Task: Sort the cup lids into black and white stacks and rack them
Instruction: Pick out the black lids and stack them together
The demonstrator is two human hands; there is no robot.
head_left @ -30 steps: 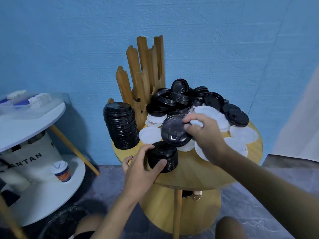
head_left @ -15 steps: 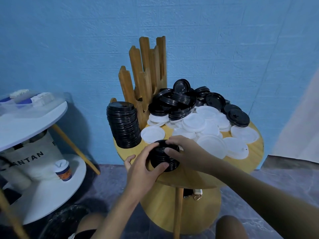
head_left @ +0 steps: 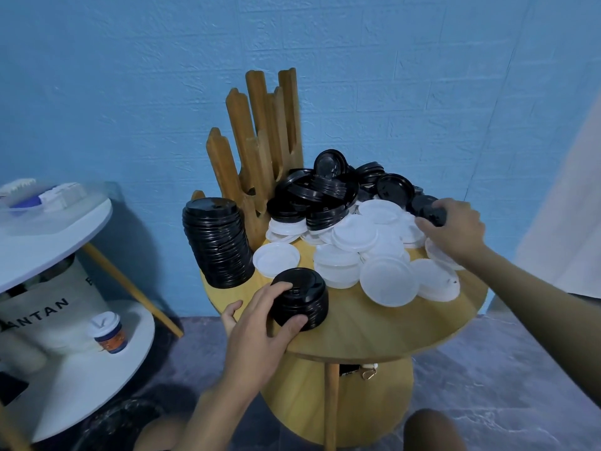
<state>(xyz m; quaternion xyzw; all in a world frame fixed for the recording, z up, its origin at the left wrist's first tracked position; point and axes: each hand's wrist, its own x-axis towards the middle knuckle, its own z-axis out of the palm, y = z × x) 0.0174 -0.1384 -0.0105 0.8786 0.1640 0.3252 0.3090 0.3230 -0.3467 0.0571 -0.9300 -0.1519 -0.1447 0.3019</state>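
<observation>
While the left hand (head_left: 260, 323) curls thumb and fingers round a short stack of black lids (head_left: 300, 294) at the near edge of the round wooden table (head_left: 390, 330), the right hand (head_left: 455, 229) reaches to the far right rim and closes on a black lid (head_left: 429, 211); the knuckles hide most of it, so it may be one lid or a few nested together. Both upright stacks are glossy ribbed plastic. The second is a tall stack of black lids (head_left: 216, 242) that leans slightly at the table's left side, just beside a wooden rack (head_left: 257, 151) of flat, notched upright slats, roughly five of them, overlapping too much to count surely. Behind lies a jumbled heap of loose black lids (head_left: 325, 193), and in front of it a spread of matte white lids (head_left: 374, 252), more than a dozen, many overlapping. To the left, a white two-tier side table (head_left: 48, 229) is cut off by the frame; its lower shelf carries one lidded paper cup (head_left: 109, 332) and a canvas bag (head_left: 48, 307) with partly readable lettering.
</observation>
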